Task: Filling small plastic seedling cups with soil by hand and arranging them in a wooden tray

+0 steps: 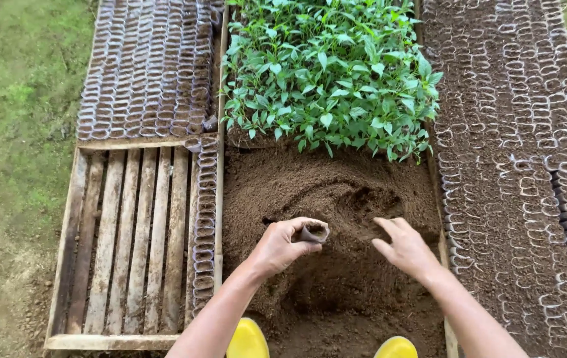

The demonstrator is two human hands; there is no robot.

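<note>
At lower centre, the left hand (282, 245) grips a small soil-filled seedling pot (314, 233) (thin and soft, likely easily crushed, best cupped round its sides). The right hand (402, 246) hovers open-fingered over the soil bed (336, 192); seedlings (330, 73) stand beyond.

A slatted wooden pallet frame (124, 245) sits on the patchy green grass (18, 119), a column of small dark soil-filled nursery bags (205, 219) along its right edge, beside the loose brown soil bed (336, 292) carrying leafy green seedlings (330, 73).
</note>
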